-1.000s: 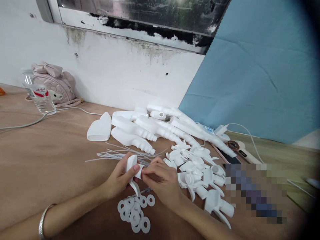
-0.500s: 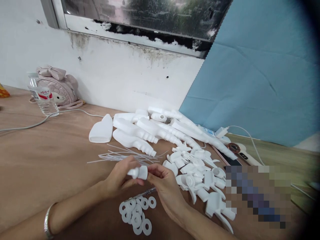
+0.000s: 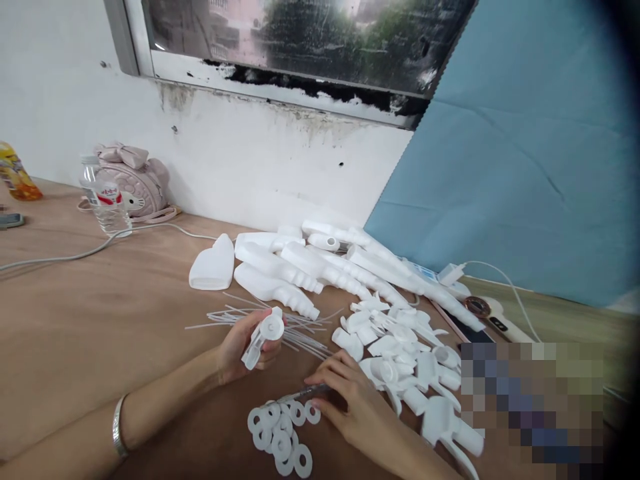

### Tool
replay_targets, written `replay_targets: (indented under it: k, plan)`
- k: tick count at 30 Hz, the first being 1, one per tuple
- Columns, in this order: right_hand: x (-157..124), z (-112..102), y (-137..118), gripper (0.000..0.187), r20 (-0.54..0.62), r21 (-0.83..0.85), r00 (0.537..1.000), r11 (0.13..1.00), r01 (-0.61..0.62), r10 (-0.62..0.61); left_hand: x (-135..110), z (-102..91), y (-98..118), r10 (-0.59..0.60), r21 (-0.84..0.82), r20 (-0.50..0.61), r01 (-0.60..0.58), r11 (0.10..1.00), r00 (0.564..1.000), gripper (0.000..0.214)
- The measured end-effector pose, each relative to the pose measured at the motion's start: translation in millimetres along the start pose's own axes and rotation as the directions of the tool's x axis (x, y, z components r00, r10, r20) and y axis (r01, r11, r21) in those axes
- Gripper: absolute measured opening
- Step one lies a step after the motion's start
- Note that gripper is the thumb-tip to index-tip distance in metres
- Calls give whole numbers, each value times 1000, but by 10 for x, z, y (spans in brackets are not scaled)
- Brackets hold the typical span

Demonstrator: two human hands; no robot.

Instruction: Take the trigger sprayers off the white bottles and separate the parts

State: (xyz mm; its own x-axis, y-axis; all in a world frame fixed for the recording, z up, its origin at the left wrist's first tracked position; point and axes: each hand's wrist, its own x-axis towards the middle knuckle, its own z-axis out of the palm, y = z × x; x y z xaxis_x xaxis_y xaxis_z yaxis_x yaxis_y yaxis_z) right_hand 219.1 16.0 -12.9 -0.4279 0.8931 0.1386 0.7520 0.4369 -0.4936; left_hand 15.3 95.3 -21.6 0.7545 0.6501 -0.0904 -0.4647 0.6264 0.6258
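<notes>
In my left hand (image 3: 245, 347) is a white trigger spray head (image 3: 271, 327), its round collar now facing up toward me and its trigger end pointing down and left. The fingers wrap around it from behind. My right hand (image 3: 350, 393) is lower on the table, with fingers and thumb closed around a thin silvery tool (image 3: 305, 393) that looks like tweezers. The tool's far end lies over a small heap of flat white ring washers (image 3: 281, 445). Part of the tool is hidden under the fingers.
White spray bottles (image 3: 275, 287) lie piled by the wall, with one bottle (image 3: 213, 267) at their left. Thin white tubes (image 3: 220, 317) lie before them. More spray heads (image 3: 400, 353) are heaped at right. A water bottle (image 3: 107, 207) and pink bag (image 3: 135, 187) stand back left.
My right hand has left the spray head and moved down to the silvery tool. My left hand has turned the spray head so its round collar shows. The view has shifted slightly.
</notes>
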Motion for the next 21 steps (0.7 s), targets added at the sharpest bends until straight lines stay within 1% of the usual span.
replay_targets:
  k: [2,4,7,9,10,12,13,15,16,18,21]
  plan:
    - [-33,10,81,12,-40,-86,998,996,38,-41,-10,7,-11,-15,6,-2,15,1000,1000,29]
    - [-66,6,165,12,-88,-190,992,979,71,-88,-17,12,-11,-18,5,-5,18,1000,1000,29]
    - [-114,-56,221,11,-141,-316,986,948,46,-94,-22,10,-3,-21,-2,3,21,1000,1000,30]
    - [-125,-127,163,9,-202,-335,974,942,29,-102,-20,-1,-6,-36,0,4,36,999,999,30]
    - [-118,-163,104,10,-242,-326,962,944,43,-127,-18,-9,-13,-45,2,2,45,999,999,30]
    - [-70,-211,-54,16,-308,-314,924,941,124,-225,-11,-23,-33,-60,4,-6,60,998,998,29]
    - [-31,-219,-140,20,-323,-324,902,929,179,-286,-9,-26,-44,-64,4,-13,64,998,998,29]
    - [68,-199,-292,26,-307,-365,868,890,271,-391,-6,-20,-60,-66,3,-31,66,998,997,29]
    - [120,-175,-350,28,-286,-385,860,872,302,-423,-7,-11,-64,-67,3,-42,67,998,997,29]
    - [214,-114,-423,30,-247,-397,860,856,331,-447,-12,13,-61,-77,8,-73,77,997,994,29]
    - [298,-30,-446,29,-237,-358,869,871,337,-434,-18,43,-48,-95,16,-118,98,995,988,30]
